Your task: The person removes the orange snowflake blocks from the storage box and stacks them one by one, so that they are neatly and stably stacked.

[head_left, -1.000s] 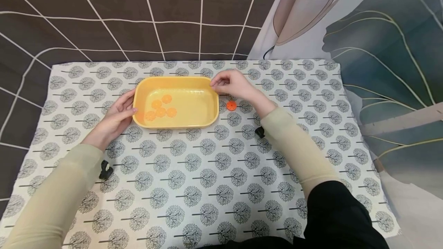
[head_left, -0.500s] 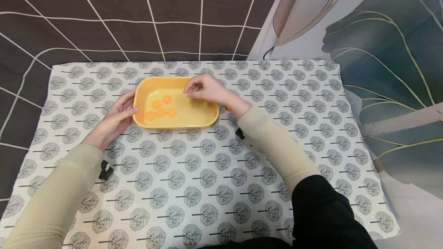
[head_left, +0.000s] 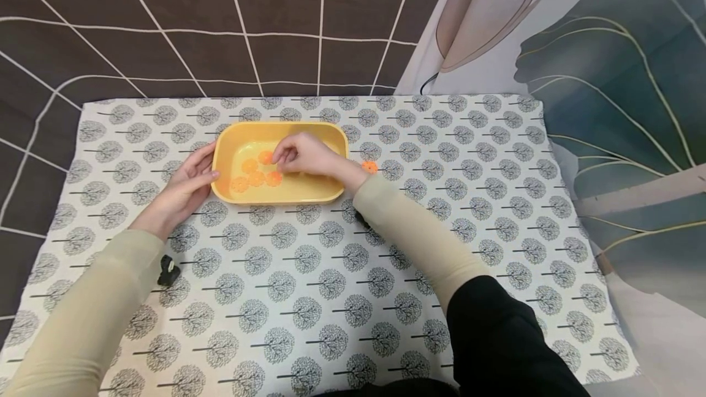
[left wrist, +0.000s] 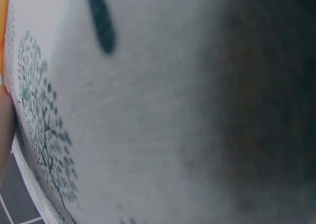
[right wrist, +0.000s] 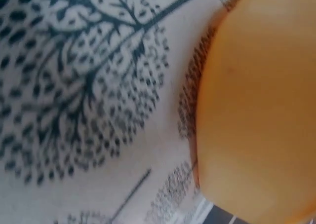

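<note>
A yellow plastic basin (head_left: pixel 314 192) sits on the table with several small flower-shaped orange pieces (head_left: pixel 256 178) lying on its floor, left of centre. At the basin's left end my left hand (head_left: pixel 187 179) grips the rim, thumb over the edge and fingers along the outside. My right hand (head_left: pixel 305 155) is inside the basin, fingers bent, tips beside the upper right orange piece (head_left: pixel 266 157); no piece shows between them. Outside the basin to the right lies another orange piece (head_left: pixel 369 167). The right wrist view shows the basin's outer wall (right wrist: pixel 256 100) but no fingers.
The table wears a white cloth (head_left: pixel 309 336) printed with dark trees. A dark gridded backdrop (head_left: pixel 220 23) hangs behind it, and a leaf-patterned curtain (head_left: pixel 618 109) is at the right. A small black device (head_left: pixel 168 271) is on the left wrist.
My right hand has moved left from the basin's right rim, down among the orange pieces. The left hand and basin have stayed put; the piece outside was briefly hidden by the right arm.
</note>
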Demonstrator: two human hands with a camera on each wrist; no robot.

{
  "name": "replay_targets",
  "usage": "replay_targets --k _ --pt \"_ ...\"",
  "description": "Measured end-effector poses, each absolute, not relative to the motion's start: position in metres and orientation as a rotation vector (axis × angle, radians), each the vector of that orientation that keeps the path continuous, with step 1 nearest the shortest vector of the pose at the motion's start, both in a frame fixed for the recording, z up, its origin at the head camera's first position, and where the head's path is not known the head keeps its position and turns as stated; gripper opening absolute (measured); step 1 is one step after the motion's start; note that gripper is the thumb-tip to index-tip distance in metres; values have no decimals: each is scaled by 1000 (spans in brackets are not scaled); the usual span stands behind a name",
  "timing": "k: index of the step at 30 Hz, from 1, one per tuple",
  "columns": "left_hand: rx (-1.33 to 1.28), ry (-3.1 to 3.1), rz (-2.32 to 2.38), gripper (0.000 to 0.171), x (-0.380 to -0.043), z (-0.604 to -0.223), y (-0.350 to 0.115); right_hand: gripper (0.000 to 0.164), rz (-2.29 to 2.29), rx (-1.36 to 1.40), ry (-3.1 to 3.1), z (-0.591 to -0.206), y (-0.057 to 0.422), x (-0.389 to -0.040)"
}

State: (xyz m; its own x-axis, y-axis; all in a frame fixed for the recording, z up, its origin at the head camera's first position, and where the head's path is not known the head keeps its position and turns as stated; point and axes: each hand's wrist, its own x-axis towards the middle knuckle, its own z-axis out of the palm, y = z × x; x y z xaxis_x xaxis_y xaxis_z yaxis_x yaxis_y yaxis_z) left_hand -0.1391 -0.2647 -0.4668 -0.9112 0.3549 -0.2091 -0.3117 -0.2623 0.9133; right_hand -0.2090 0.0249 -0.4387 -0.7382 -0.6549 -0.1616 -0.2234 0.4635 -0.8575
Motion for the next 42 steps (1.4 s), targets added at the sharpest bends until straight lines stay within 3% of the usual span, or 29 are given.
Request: replay_targets --k 21,42 --pt "25 1578 2223 75 -140 -465 -266 30 -973 -835 2285 -450 3 -210" --pt "45 1584 2204 75 -140 -469 -266 29 -778 -913 2351 -447 5 -207"
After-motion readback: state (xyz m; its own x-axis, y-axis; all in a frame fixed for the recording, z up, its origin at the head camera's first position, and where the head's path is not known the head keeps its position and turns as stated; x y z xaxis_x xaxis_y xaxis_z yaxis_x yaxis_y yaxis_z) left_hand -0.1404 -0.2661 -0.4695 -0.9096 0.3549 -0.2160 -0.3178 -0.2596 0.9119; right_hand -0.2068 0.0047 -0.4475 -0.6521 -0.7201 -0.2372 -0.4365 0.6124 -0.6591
